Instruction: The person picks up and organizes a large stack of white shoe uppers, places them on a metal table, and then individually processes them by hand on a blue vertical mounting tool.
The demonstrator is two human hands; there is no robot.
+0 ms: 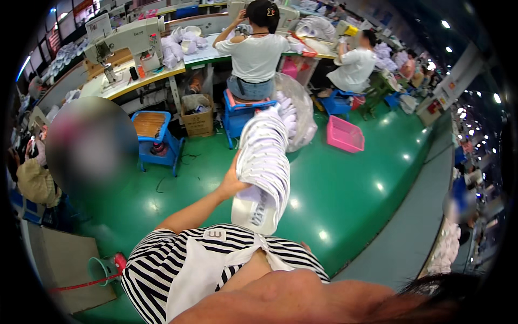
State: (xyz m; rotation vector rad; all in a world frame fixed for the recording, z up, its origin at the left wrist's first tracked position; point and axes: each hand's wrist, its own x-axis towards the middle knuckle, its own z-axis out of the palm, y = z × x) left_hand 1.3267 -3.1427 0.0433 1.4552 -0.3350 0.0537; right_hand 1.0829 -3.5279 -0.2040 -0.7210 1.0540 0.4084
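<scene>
A long stack of nested white fabric pieces (263, 167) with curved edges is held out in front of my chest. Their exact kind is hard to tell; the nearest piece shows a pale flap with dark printing. My left hand (233, 179) grips the stack's left side, its fingers partly hidden behind the pieces. My right hand does not show. Just beyond the stack, a clear plastic bag (305, 121) holds more white pieces and stands on the floor beside a seated co-worker's blue stool (236, 119).
Ahead runs a row of worktables with a sewing machine (127, 46) and white piles (186, 40). Two co-workers sit there with their backs mostly to me. A blue stool with a wooden seat (152, 125), a cardboard box (198, 116) and a pink basket (345, 134) stand on the green floor.
</scene>
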